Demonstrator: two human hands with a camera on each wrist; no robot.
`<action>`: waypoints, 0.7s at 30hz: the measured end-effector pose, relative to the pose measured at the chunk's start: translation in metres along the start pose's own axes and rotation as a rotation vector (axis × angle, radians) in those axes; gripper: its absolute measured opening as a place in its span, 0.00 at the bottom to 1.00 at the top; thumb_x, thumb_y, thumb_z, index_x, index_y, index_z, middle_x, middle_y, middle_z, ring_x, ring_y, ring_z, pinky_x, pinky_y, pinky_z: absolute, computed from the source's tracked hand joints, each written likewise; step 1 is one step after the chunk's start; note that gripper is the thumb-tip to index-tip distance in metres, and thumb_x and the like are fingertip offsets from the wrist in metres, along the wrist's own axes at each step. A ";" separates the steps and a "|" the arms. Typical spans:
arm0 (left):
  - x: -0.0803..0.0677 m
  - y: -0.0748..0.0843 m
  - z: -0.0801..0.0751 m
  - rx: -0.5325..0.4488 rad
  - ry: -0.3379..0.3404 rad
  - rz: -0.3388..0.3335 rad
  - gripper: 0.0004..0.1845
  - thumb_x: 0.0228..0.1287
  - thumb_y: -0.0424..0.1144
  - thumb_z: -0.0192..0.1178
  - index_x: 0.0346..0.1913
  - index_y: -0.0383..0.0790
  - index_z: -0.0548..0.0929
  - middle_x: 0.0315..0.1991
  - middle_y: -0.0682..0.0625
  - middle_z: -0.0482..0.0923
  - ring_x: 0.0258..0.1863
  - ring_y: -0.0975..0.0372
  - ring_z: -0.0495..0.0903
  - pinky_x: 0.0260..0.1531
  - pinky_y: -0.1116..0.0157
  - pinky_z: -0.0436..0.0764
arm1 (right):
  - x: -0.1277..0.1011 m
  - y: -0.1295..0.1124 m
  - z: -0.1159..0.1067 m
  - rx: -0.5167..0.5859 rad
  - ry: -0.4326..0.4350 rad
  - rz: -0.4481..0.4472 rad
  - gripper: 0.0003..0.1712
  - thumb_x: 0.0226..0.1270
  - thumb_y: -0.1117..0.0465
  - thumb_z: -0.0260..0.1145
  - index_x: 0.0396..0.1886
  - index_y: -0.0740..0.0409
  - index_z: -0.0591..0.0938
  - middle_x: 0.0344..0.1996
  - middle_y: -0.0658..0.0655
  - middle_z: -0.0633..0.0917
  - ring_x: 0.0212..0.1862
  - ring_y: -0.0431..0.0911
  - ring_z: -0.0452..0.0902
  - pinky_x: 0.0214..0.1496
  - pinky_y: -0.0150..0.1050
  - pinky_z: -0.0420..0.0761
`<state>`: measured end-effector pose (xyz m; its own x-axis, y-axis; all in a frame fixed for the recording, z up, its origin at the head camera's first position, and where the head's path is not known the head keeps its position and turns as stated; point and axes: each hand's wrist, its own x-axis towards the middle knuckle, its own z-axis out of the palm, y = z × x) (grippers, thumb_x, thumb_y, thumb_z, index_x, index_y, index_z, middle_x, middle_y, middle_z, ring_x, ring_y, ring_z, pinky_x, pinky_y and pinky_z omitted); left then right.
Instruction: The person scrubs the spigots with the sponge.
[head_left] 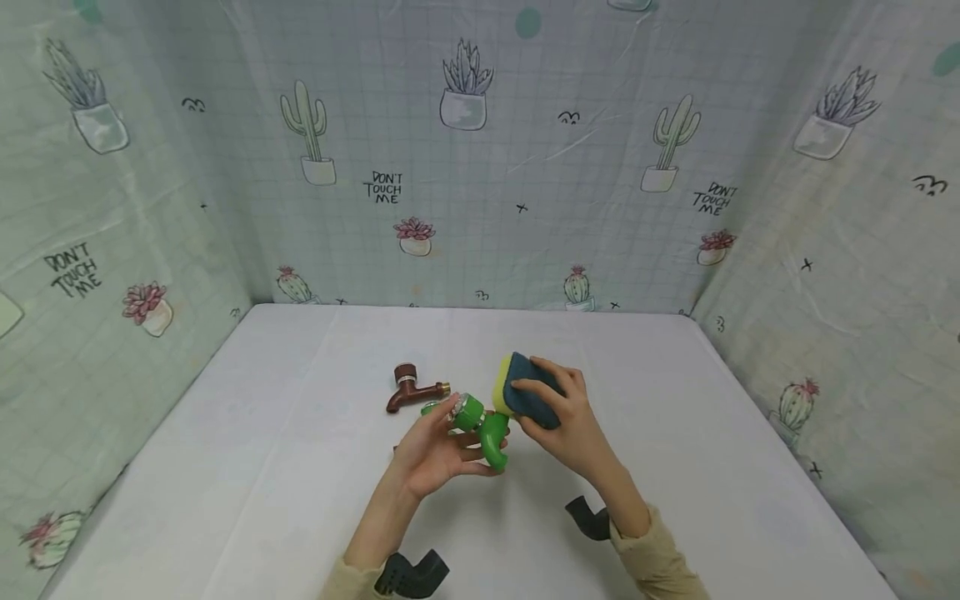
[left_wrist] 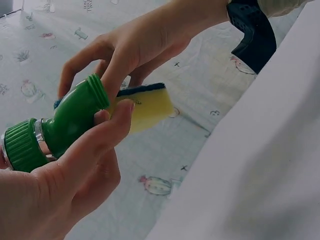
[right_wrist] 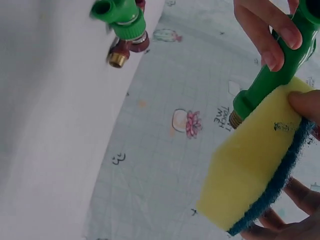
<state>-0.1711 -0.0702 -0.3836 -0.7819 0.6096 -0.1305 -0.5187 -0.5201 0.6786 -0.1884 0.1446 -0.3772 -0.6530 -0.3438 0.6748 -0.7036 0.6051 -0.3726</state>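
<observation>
My left hand (head_left: 438, 457) holds a green plastic tap (head_left: 492, 437) above the table, its spout curving down in the head view. A sponge (head_left: 534, 407), yellow with a dark blue scouring side, is gripped by my right hand (head_left: 581, 429). In the right wrist view the sponge's yellow side (right_wrist: 245, 155) lies against the green tap's body (right_wrist: 272, 82), near its threaded metal end. The left wrist view shows the tap's ribbed cap (left_wrist: 22, 145) close to my left palm. Fingers cover part of the tap and sponge.
On the white table (head_left: 300, 467), a brown tap (head_left: 408, 393) with a brass end lies beyond my left hand. Beside it a second green tap (right_wrist: 120, 15) lies, mostly hidden in the head view. Cactus-patterned cloth (head_left: 480, 225) walls the table's back and sides.
</observation>
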 end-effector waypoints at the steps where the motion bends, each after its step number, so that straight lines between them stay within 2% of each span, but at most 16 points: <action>1: -0.001 0.000 -0.001 -0.003 -0.005 -0.010 0.33 0.68 0.53 0.40 0.66 0.35 0.46 0.53 0.37 0.64 0.54 0.46 0.71 0.45 0.49 0.76 | -0.002 0.000 0.001 0.018 -0.005 0.008 0.24 0.46 0.63 0.71 0.46 0.46 0.78 0.57 0.59 0.70 0.53 0.52 0.61 0.44 0.55 0.76; 5: -0.004 0.000 -0.004 0.018 0.005 -0.016 0.35 0.67 0.54 0.40 0.66 0.32 0.45 0.52 0.37 0.64 0.54 0.44 0.71 0.47 0.46 0.73 | -0.009 -0.003 0.003 0.086 -0.011 0.001 0.25 0.44 0.63 0.72 0.46 0.46 0.78 0.58 0.58 0.70 0.54 0.51 0.61 0.44 0.55 0.76; 9: -0.005 0.001 -0.005 0.048 0.009 0.012 0.35 0.66 0.53 0.43 0.64 0.31 0.47 0.48 0.39 0.66 0.50 0.49 0.74 0.48 0.46 0.73 | -0.017 -0.008 0.006 0.142 -0.044 -0.056 0.26 0.44 0.63 0.73 0.46 0.44 0.77 0.58 0.58 0.69 0.55 0.49 0.61 0.45 0.52 0.76; 14: -0.007 0.002 -0.008 0.060 -0.056 0.014 0.32 0.67 0.52 0.43 0.61 0.30 0.51 0.47 0.42 0.68 0.50 0.52 0.74 0.46 0.50 0.76 | -0.027 -0.013 0.007 0.182 -0.095 -0.111 0.25 0.46 0.62 0.72 0.47 0.43 0.77 0.59 0.58 0.68 0.55 0.48 0.60 0.47 0.50 0.76; 16: -0.006 0.001 -0.010 0.056 -0.057 -0.003 0.31 0.66 0.52 0.43 0.60 0.30 0.53 0.47 0.42 0.68 0.49 0.52 0.74 0.45 0.52 0.77 | -0.029 -0.015 0.007 0.191 -0.099 -0.115 0.25 0.46 0.62 0.72 0.47 0.43 0.78 0.59 0.58 0.68 0.55 0.48 0.60 0.47 0.50 0.75; 17: -0.005 0.000 -0.010 0.055 -0.050 -0.007 0.31 0.67 0.53 0.42 0.60 0.30 0.53 0.47 0.41 0.68 0.50 0.52 0.74 0.45 0.52 0.77 | -0.030 -0.015 0.007 0.197 -0.102 -0.117 0.25 0.45 0.62 0.72 0.47 0.43 0.78 0.59 0.58 0.68 0.55 0.47 0.60 0.47 0.50 0.75; 21: -0.001 -0.001 -0.010 0.052 0.053 -0.019 0.29 0.66 0.54 0.43 0.56 0.33 0.57 0.43 0.44 0.69 0.45 0.56 0.75 0.43 0.57 0.79 | -0.031 -0.019 0.007 0.213 -0.131 -0.159 0.25 0.46 0.61 0.72 0.47 0.43 0.78 0.59 0.58 0.69 0.55 0.47 0.60 0.48 0.47 0.74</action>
<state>-0.1734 -0.0769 -0.3914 -0.7901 0.5856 -0.1812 -0.5161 -0.4760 0.7121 -0.1568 0.1388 -0.3959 -0.5504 -0.5204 0.6529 -0.8341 0.3767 -0.4029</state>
